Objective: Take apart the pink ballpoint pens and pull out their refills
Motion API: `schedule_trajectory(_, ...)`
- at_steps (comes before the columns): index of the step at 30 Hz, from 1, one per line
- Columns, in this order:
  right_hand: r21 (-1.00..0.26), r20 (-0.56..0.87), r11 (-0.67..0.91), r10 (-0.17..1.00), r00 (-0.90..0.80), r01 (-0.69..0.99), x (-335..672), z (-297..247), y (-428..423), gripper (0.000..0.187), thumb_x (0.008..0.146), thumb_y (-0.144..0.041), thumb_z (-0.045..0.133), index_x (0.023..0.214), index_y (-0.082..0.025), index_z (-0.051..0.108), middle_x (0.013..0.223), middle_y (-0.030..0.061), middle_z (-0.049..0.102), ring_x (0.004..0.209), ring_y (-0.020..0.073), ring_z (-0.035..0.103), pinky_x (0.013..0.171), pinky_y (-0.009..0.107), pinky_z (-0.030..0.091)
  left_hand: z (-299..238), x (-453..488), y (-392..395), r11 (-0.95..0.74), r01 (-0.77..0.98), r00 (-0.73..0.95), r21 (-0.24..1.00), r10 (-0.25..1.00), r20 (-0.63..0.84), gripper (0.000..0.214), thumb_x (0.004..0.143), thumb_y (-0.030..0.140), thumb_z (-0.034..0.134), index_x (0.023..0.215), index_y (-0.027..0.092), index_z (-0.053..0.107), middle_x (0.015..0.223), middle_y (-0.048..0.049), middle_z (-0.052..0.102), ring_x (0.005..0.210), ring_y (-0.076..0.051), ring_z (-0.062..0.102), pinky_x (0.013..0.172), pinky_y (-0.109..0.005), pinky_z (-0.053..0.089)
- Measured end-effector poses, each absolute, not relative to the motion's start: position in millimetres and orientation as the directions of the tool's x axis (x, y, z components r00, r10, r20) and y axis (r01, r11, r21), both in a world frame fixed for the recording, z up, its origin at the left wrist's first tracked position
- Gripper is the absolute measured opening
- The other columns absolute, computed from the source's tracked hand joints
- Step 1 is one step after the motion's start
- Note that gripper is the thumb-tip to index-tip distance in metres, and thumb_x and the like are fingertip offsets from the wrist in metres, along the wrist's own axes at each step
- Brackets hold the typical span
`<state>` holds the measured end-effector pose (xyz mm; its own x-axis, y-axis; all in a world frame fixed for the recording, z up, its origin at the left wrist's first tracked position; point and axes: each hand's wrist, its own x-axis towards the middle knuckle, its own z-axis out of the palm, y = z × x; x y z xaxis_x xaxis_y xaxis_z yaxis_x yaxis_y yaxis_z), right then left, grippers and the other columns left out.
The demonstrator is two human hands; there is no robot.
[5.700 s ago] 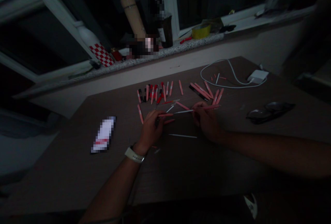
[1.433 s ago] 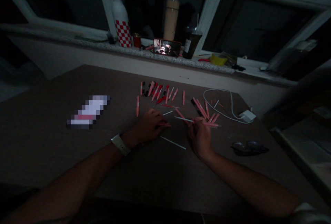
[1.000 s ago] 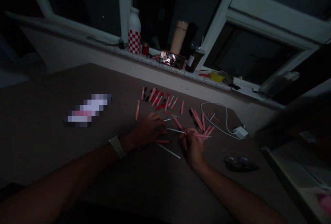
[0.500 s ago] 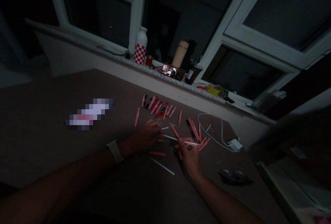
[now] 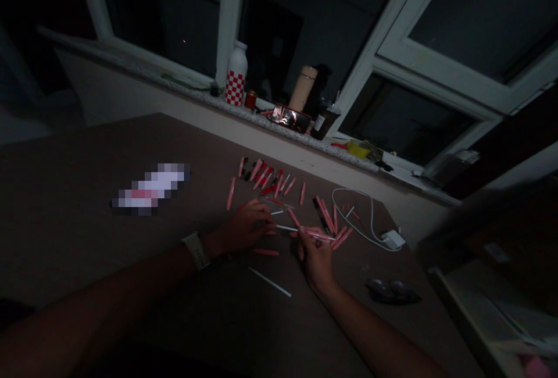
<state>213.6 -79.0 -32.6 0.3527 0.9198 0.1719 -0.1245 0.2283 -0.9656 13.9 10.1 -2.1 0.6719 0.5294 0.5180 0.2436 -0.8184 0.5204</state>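
Observation:
The room is dim. My right hand [image 5: 314, 256] pinches a pink pen barrel [image 5: 320, 235] with a thin white refill [image 5: 285, 228] sticking out toward my left hand. My left hand [image 5: 245, 228], with a white watch on its wrist, rests palm down on the brown table [image 5: 87, 238], fingers curled over small parts I cannot make out. A row of pink and red pens [image 5: 264, 177] lies beyond the hands. More pink barrels [image 5: 326, 218] lie to the right. A loose white refill [image 5: 269, 281] and a pink barrel [image 5: 265, 252] lie near my wrists.
A white cable and charger [image 5: 390, 239] sit at the right. Dark glasses [image 5: 392, 291] lie near the table's right edge. A blurred flat item [image 5: 150, 189] lies at the left. On the windowsill stand a checked bottle [image 5: 236, 74], a tan flask [image 5: 303, 88] and a lit phone [image 5: 291, 118].
The view swung upward and to the left, showing more window. My right hand keeps hold of the pen barrel and refill. My left hand stays on the table among the parts.

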Motion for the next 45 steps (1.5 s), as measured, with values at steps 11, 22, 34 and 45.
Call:
schedule_trajectory(11, -0.963, 0.127, 0.212, 0.905, 0.407, -0.17, 217, -35, -76, 0.037, 0.078, -0.051, 0.074, 0.079, -0.018, 0.057, 0.048, -0.0069, 0.055, 0.039, 0.0082, 0.041, 0.041, 0.02, 0.027, -1, 14, 9, -0.829, 0.259, 0.676, 0.495, 0.522, 0.52, 0.018, 0.093, 0.034, 0.063, 0.106, 0.023, 0.067, 0.105, -0.0046, 0.062, 0.102, -0.021, 0.056, 0.089, -0.036, 0.046)
schedule_trajectory(22, -0.937, 0.163, 0.308, 0.805, 0.571, -0.166, 218, -31, -75, 0.033, 0.081, -0.047, 0.072, 0.079, -0.018, 0.056, 0.051, -0.0076, 0.053, 0.042, 0.0077, 0.044, 0.043, 0.02, 0.031, -6, 13, 15, -0.828, 0.375, 0.675, 0.417, 0.552, 0.489, 0.013, 0.094, 0.028, 0.06, 0.103, 0.02, 0.064, 0.108, -0.0059, 0.061, 0.103, -0.023, 0.054, 0.088, -0.037, 0.046)
schedule_trajectory(34, -0.929, 0.159, 0.319, 0.802, 0.576, -0.189, 218, -35, -73, 0.037, 0.077, -0.049, 0.076, 0.084, -0.019, 0.055, 0.049, -0.0089, 0.052, 0.041, 0.0075, 0.042, 0.043, 0.019, 0.032, -5, 34, 29, -0.797, 0.501, 0.701, 0.338, 0.602, 0.381, 0.012, 0.091, 0.026, 0.061, 0.095, 0.021, 0.071, 0.102, -0.0048, 0.067, 0.1, -0.024, 0.053, 0.085, -0.037, 0.041)
schedule_trajectory(45, -0.939, 0.167, 0.311, 0.783, 0.6, -0.144, 219, -26, -75, 0.029, 0.078, -0.044, 0.074, 0.076, -0.02, 0.057, 0.049, -0.0044, 0.055, 0.042, 0.01, 0.047, 0.041, 0.021, 0.034, -9, 57, 36, -0.777, 0.542, 0.742, 0.32, 0.621, 0.252, 0.007, 0.087, 0.024, 0.065, 0.089, 0.02, 0.07, 0.099, -0.0061, 0.069, 0.101, -0.026, 0.056, 0.085, -0.037, 0.042)
